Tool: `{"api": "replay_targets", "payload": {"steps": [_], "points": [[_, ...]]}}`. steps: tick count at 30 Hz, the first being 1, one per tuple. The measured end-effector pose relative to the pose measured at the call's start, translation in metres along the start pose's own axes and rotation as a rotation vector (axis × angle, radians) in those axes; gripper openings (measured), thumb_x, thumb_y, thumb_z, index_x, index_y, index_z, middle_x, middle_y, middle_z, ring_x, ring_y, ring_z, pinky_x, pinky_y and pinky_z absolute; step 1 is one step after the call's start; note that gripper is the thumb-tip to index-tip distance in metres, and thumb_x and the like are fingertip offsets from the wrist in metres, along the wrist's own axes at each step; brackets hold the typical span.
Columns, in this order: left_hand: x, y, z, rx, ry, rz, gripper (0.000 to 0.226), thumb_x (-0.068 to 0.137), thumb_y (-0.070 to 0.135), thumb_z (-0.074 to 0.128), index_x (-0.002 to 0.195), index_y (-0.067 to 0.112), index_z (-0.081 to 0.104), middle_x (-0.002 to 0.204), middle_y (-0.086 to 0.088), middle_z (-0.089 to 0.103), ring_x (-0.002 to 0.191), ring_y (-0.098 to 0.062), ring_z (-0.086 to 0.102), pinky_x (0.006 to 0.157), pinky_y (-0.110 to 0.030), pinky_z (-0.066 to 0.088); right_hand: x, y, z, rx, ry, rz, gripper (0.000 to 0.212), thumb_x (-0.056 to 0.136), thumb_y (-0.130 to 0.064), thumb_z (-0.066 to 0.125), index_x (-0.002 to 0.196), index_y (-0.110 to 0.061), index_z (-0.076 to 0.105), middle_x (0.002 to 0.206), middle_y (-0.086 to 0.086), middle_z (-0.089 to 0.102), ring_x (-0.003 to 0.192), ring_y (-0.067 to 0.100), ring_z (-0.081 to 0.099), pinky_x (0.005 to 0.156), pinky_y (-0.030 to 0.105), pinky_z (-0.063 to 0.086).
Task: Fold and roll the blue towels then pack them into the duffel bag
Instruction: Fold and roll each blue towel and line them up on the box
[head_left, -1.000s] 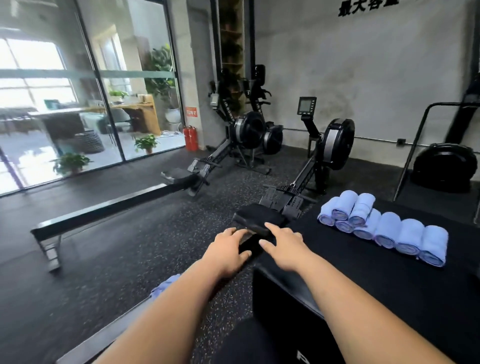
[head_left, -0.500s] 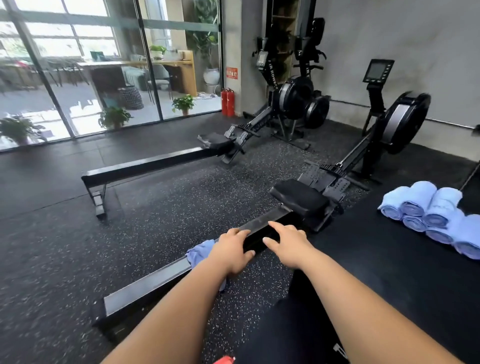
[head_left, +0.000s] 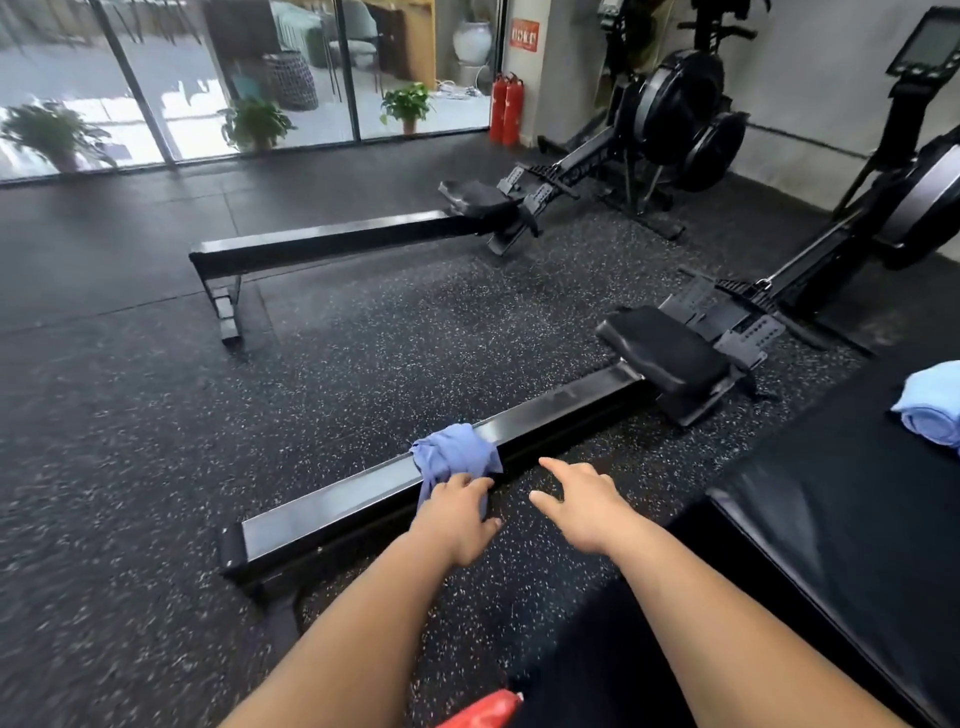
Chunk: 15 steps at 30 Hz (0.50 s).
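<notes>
A crumpled blue towel (head_left: 453, 460) hangs over the rail of the near rowing machine (head_left: 550, 415). My left hand (head_left: 460, 514) reaches toward it, fingertips at the towel's lower edge, fingers loosely spread. My right hand (head_left: 584, 501) hovers just to the right of the towel, fingers spread and holding nothing. A rolled blue towel (head_left: 932, 402) lies at the right edge on a black mat (head_left: 841, 509). No duffel bag is in view.
A second rowing machine (head_left: 363, 239) lies farther back on the speckled rubber floor. The near rower's black seat (head_left: 665, 353) sits right of the towel. Red fire extinguishers (head_left: 506, 109) stand by glass doors. A red object (head_left: 483, 712) shows at the bottom edge.
The view has swung down and left, so the stack of rolled towels has slid almost out of frame. Both hands have moved left along the rail to the crumpled towel.
</notes>
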<state>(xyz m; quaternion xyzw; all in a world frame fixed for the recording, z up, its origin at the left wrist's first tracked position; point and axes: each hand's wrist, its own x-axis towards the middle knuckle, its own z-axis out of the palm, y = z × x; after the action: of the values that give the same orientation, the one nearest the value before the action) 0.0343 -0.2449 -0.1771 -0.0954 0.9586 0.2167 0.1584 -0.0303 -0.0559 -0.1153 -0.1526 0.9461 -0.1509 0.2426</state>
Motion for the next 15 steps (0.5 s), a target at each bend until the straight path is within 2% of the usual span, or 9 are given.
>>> {"api": "replay_targets", "payload": {"steps": [11,15], "points": [[0.036,-0.063,0.033,-0.066,-0.044,-0.061,0.069,0.101,0.047,0.059,0.161,0.025,0.032,0.168,-0.003,0.029,0.152,-0.031,0.032,0.118,-0.046,0.038,0.067,-0.022,0.060,-0.095,-0.142,-0.023,0.064,0.105,-0.051,0.050,0.163,-0.035,0.028,0.164,0.004,0.031,0.147,0.034,0.033,0.120,0.045,0.034],[0.056,-0.086,0.042,-0.086,-0.052,-0.073,0.072,0.101,0.044,0.060,0.162,0.027,0.028,0.172,-0.002,0.021,0.156,-0.029,0.027,0.122,-0.047,0.033,0.096,-0.031,0.077,-0.108,-0.176,-0.045,0.062,0.106,-0.050,0.049,0.163,-0.037,0.027,0.168,-0.001,0.024,0.149,0.030,0.031,0.119,0.047,0.036]]}}
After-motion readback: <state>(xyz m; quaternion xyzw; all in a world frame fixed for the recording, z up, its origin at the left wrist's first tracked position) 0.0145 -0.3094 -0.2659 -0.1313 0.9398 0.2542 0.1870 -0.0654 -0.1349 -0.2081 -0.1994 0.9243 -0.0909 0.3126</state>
